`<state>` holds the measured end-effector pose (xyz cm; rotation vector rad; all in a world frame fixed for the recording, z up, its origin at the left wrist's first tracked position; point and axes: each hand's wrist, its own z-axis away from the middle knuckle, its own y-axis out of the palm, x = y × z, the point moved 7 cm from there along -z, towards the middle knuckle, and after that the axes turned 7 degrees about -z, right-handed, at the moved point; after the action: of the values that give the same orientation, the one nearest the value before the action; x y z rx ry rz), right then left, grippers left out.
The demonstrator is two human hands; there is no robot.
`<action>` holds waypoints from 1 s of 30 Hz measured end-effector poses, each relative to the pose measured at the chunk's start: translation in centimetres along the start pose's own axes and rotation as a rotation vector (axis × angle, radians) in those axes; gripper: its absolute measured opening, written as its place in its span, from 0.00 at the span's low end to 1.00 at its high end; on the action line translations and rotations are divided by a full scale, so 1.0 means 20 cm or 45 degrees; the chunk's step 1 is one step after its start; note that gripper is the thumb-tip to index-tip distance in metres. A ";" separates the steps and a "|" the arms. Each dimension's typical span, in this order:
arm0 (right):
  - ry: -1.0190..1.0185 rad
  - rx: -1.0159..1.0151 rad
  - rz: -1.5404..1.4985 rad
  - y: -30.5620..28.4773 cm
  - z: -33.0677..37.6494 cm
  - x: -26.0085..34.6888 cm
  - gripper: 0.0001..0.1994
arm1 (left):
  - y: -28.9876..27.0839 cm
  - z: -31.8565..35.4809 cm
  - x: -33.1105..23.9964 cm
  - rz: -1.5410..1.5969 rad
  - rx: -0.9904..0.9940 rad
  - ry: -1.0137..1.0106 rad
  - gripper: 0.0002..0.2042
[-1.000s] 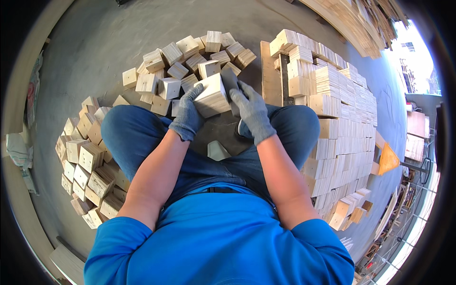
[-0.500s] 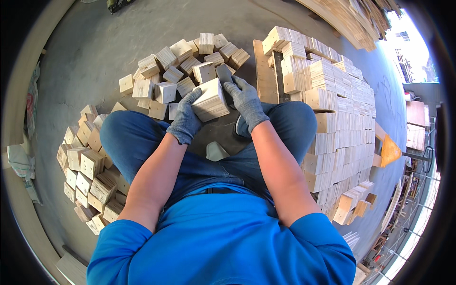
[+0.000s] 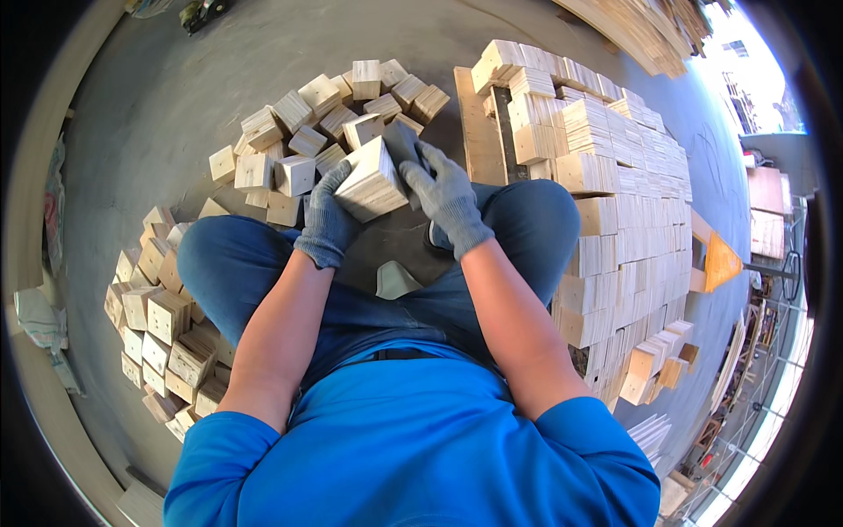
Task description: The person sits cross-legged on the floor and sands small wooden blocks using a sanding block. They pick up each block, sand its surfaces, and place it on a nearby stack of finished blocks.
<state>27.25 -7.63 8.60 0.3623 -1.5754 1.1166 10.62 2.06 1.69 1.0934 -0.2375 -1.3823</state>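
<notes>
Both my hands wear grey knit gloves and meet above the floor between my bent knees. My left hand [image 3: 328, 215] grips a pale wooden block [image 3: 371, 180] from its left side, with the layered edges showing on its near side. My right hand [image 3: 448, 200] holds a dark grey, flat rectangular pad [image 3: 402, 140] along the block's right side. The pad stands tilted there and looks to be touching the block. My fingers hide part of the pad's face.
Loose wooden blocks [image 3: 299, 176] lie heaped just ahead, and another heap [image 3: 167, 316] sits by my left knee. On the right stands a large stack of blocks [image 3: 606, 176] beside a wooden pallet board [image 3: 481, 132]. A small pale stool [image 3: 397, 279] shows beneath me. Long boards [image 3: 628, 31] lie far right.
The pad has turned and slid down along the block's right side, so more of it shows. Hands and block sit slightly further left in the picture, as does the surrounding scene.
</notes>
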 end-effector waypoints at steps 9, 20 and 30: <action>-0.093 0.033 -0.133 -0.03 0.08 0.16 0.31 | -0.06 -0.01 0.01 0.026 -0.021 -0.008 0.31; -0.222 -0.113 0.146 -0.06 -0.02 0.19 0.30 | -0.08 -0.08 0.04 -0.063 0.166 0.010 0.31; -0.282 0.033 0.053 -0.04 0.20 0.28 0.33 | -0.05 -0.03 -0.03 0.027 0.134 0.016 0.30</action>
<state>23.45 -9.46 14.15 0.4856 -1.7701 1.1610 10.18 2.97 0.92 1.1826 -0.3149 -1.3560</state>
